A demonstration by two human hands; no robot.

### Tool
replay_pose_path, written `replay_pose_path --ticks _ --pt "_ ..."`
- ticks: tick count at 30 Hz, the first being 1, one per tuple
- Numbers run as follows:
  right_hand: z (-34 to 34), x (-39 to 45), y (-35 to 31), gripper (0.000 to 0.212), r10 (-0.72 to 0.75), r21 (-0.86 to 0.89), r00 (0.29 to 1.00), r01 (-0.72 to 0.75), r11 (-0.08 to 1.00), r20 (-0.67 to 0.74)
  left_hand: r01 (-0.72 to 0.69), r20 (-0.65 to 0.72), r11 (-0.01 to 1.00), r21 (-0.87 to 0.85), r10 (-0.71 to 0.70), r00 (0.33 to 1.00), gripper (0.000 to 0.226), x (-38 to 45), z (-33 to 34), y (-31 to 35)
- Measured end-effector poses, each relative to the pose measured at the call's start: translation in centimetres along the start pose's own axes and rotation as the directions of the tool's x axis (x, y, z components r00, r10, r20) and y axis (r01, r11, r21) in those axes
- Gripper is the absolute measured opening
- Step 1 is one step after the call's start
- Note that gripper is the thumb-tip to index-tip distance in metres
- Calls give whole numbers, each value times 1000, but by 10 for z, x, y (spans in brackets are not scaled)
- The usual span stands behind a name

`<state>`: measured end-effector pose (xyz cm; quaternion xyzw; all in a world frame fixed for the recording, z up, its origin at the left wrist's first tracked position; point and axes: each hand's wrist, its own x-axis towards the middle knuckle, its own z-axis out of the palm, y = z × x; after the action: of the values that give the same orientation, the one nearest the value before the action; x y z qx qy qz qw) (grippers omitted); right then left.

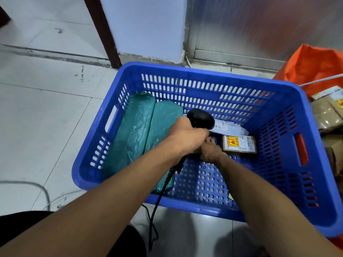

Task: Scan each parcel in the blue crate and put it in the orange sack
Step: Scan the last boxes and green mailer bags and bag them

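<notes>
A blue perforated plastic crate [289,101] is seen on a pale tiled floor [42,112], its far rim close to a white wall and a metal panel. A black handheld barcode scanner [201,118] is gripped by the left hand [187,138], the fingers wrapped round its handle, and the head is held above the crate's middle, pointed toward the far right. A black cable [157,203] is trailed from the handle over the near rim to the floor.

The right hand [210,152] is lowered to the crate's bottom just right of the left hand, beside a small brown cardboard parcel with a red and yellow label [239,146]. Its fingers are largely hidden behind the left hand, so whether anything is grasped cannot be told. A white labelled parcel [230,127] is partly covered by the scanner head, just beyond the brown one.

2 long teal plastic-wrapped parcels [137,130] are laid side by side along the crate's left half, reaching from far wall to near wall. The near-right part of the bottom is left bare.

An orange fabric sack [311,65] is stood beyond the crate's far right corner, and brown wrapped parcels [326,114] are piled close to the right rim.
</notes>
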<state>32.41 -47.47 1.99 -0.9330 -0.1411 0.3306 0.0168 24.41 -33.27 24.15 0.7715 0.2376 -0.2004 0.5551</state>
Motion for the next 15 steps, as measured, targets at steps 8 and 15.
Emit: replay_pose_path --ticks 8,15 --pt "19 1 3 91 114 -26 992 -116 993 -56 -16 10 999 -49 17 1000 20 5 4 6" --pt "12 -22 25 116 74 100 997 -75 992 12 -42 3 999 -34 42 999 18 -2 1 12"
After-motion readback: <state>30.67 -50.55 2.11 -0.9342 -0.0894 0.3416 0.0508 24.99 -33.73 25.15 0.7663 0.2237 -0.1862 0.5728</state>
